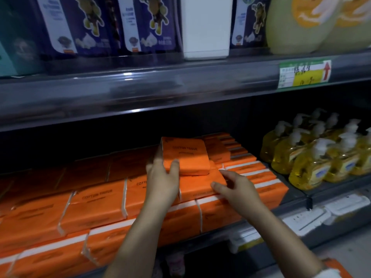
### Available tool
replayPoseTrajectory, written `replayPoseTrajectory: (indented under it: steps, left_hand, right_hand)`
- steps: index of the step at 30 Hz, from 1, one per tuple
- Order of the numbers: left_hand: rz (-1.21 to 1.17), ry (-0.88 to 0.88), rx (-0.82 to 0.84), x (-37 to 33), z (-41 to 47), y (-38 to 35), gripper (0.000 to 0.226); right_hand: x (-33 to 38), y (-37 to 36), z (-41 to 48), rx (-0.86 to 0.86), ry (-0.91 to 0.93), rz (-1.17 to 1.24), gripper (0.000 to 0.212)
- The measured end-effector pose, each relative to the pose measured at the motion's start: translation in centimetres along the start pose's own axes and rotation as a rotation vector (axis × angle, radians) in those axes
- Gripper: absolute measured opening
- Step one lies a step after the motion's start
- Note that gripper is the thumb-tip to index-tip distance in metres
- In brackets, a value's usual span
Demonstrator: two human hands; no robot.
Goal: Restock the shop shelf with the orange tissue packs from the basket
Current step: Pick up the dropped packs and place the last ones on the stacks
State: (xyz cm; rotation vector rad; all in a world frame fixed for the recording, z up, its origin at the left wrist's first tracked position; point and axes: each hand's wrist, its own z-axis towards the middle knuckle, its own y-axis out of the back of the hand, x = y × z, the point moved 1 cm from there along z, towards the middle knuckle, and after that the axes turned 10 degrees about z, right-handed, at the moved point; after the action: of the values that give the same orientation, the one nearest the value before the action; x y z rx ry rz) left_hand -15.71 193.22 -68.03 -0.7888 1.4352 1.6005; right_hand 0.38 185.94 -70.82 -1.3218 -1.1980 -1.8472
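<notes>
L hand (162,177) fingers (175,163) + thumb clamp the left end of a pack (186,155), center frame, tilted, sitting on the stack (96,199). R hand (236,187) fingers spread on the pack below; grip or just touch, can't tell. Risk: crooked pack slides fwd off shelf (291,199) on release; R arm may bump soap bottles (313,157), right of frame.

I see the lower shelf (341,184) carrying orange tissue packs (96,203) stacked in rows across its left and middle, with yellow pump bottles (313,165) standing in a cluster just beside them on the right. On the upper shelf (140,91) I see purple cartoon-printed packs (152,25), a white box (205,27) and pale yellow jugs (301,23).
</notes>
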Motion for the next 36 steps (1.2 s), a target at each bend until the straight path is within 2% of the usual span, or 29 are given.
replayPoseTrajectory:
  steps: [1, 3, 6, 9, 15, 23, 25, 27, 30, 33, 36]
  left_hand:
    - [0.169, -0.027, -0.025, -0.1, 0.0, -0.2, 0.055]
    - [0.353, -0.047, -0.047, -0.5, -0.4, -0.5, 0.056]
    - [0.467, -0.066, -0.041, -0.4, -0.6, -1.1, 0.055]
    - [0.568, -0.112, -0.009, -0.1, -0.7, -1.4, 0.069]
    - [0.612, -0.192, -0.124, 0.5, -1.0, -1.5, 0.067]
    - [0.752, -0.323, -0.282, 0.6, -1.2, -1.8, 0.065]
    - [0.688, -0.426, -0.349, -0.5, -2.2, -1.8, 0.059]
    - [0.595, -0.602, -0.379, -1.9, -3.8, -2.6, 0.05]
    - [0.532, -0.857, -0.285, -2.8, -7.3, -5.6, 0.039]
    - [0.531, -1.065, -0.04, -1.6, -10.9, -10.2, 0.036]
    - [0.546, -1.133, 0.218, 0.5, -13.7, -14.6, 0.039]
  right_hand:
    - [-0.1, 0.0, 0.0, -0.002, 0.005, -0.004, 0.045]
    - [-0.2, 0.1, 0.0, -0.007, 0.017, -0.019, 0.045]
    - [-0.3, 0.1, 0.1, 0.0, 0.023, -0.022, 0.045]
    - [-0.4, 0.0, 0.1, 0.013, 0.029, -0.015, 0.041]
    - [-0.2, -0.2, -0.2, -0.003, 0.076, -0.052, 0.037]
    - [-0.8, 2.1, -0.9, -0.069, 0.21, -0.176, 0.047]
    - [-1.4, 3.8, -1.3, -0.095, 0.255, -0.233, 0.046]
    - [-2.1, 5.6, -1.8, -0.1, 0.266, -0.309, 0.046]
    - [-3.3, 8.9, -2.7, -0.119, 0.254, -0.436, 0.047]
    - [-4.8, 13.4, -3.7, -0.115, 0.198, -0.508, 0.047]
    - [-6.8, 17.9, -4.6, -0.15, 0.088, -0.492, 0.048]
